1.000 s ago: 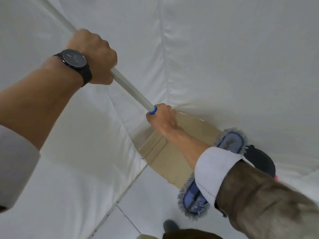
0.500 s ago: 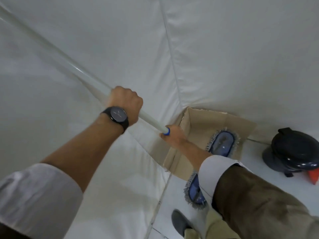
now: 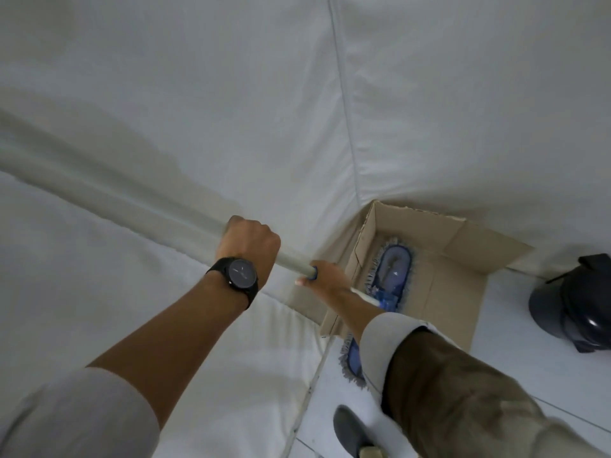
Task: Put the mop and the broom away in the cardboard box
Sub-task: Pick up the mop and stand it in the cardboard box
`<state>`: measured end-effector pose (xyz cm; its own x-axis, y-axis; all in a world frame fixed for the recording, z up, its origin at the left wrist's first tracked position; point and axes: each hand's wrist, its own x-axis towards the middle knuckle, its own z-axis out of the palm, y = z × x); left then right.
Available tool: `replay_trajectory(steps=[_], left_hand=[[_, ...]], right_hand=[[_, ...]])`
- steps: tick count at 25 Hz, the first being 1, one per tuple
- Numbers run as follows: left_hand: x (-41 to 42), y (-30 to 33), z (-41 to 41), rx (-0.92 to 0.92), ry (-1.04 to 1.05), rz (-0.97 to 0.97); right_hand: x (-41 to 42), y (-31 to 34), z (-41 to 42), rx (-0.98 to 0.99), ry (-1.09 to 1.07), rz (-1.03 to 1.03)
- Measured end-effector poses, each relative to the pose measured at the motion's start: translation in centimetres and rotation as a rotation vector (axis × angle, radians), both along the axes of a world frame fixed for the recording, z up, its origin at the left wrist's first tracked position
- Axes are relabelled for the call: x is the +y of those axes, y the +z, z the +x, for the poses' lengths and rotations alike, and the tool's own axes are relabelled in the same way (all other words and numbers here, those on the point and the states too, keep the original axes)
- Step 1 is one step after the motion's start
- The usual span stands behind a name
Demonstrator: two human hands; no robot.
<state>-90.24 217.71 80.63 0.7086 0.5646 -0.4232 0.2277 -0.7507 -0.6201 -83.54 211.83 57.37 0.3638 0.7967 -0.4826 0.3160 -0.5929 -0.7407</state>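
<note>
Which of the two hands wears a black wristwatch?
The left hand, gripping the white mop pole higher up; the right hand, lower near the blue collar, has no watch.

White sheets (image 3: 463, 94) line the walls; a dark bin (image 3: 572, 305) sits far right on the floor (image 3: 515, 375).

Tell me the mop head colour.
Blue pad with grey fringe; the mop head shows in the head view, partly inside the box.

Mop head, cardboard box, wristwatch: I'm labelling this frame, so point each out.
mop head (image 3: 393, 271), head view, blue pad's middle.
cardboard box (image 3: 456, 289), head view, bare inner floor.
wristwatch (image 3: 240, 273), head view, dial face.
</note>
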Motion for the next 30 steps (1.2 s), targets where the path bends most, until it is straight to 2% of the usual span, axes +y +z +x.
replay_trajectory(steps=[7,12,15,19,23,27,30], left_hand=[[3.1,-5.3,2.8,0.102,-0.018,-0.026],[4.2,-9.4,3.6,0.07,-0.059,-0.089],[4.6,-11.6,3.7,0.081,-0.046,-0.101],[4.8,-11.9,3.7,0.112,-0.017,-0.068],[4.1,-9.3,3.2,0.151,-0.019,0.035],[3.2,-6.1,1.4,0.065,-0.054,0.109],[-1.1,-6.2,0.0,-0.189,-0.102,-0.005]], right_hand=[[3.8,-5.7,2.6,0.096,-0.018,-0.037],[3.8,-9.4,3.9,0.157,-0.064,-0.077],[3.6,-11.1,4.7,0.159,-0.006,-0.106],[3.7,-12.1,4.5,0.135,0.045,-0.091],[3.5,-12.0,4.3,0.125,0.048,-0.106],[0.4,-9.0,4.8,0.046,0.057,-0.105],[-7.3,-4.8,6.0,-0.055,-0.063,-0.073]])
